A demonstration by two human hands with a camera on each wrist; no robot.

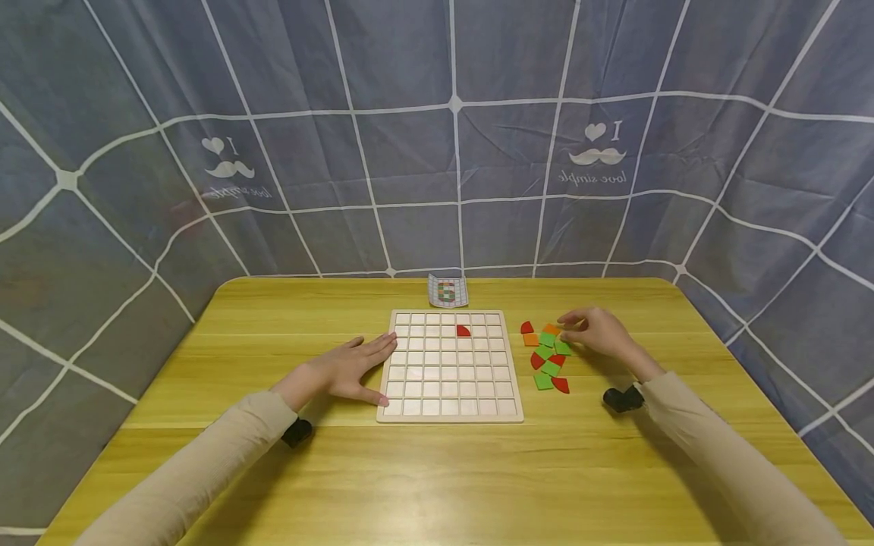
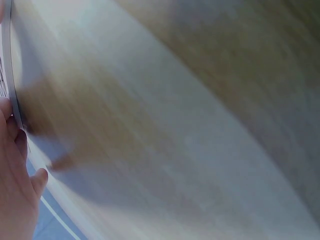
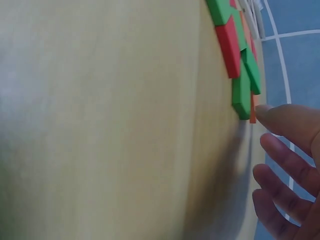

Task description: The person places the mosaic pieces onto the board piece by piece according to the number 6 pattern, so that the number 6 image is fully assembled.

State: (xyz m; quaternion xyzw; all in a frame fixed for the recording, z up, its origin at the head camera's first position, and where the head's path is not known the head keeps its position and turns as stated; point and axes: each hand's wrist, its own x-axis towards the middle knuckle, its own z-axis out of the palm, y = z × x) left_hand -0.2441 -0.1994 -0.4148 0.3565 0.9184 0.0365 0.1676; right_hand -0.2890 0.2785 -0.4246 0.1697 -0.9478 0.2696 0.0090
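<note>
A pale wooden grid board [image 1: 444,416] lies flat on the table, one red quarter-round tile [image 1: 463,331] in a cell of its second row. My left hand [image 1: 355,370] rests along the board's left edge, fingers spread and thumb at the lower left corner. To the board's right lies a loose cluster of tiles: several green tiles [image 1: 548,340], red quarter-rounds [image 1: 561,385] and orange ones [image 1: 531,340]. My right hand [image 1: 595,334] is over the cluster's right side. In the right wrist view its thumb is beside an orange tile [image 3: 253,112], with the fingers loosely bent and apart.
A small creased paper card [image 1: 448,292] with a coloured grid pattern lies behind the board. The wooden table [image 1: 437,478] extends in front and to both sides. A grey-blue curtain [image 1: 410,159] with white lines hangs beyond the back edge.
</note>
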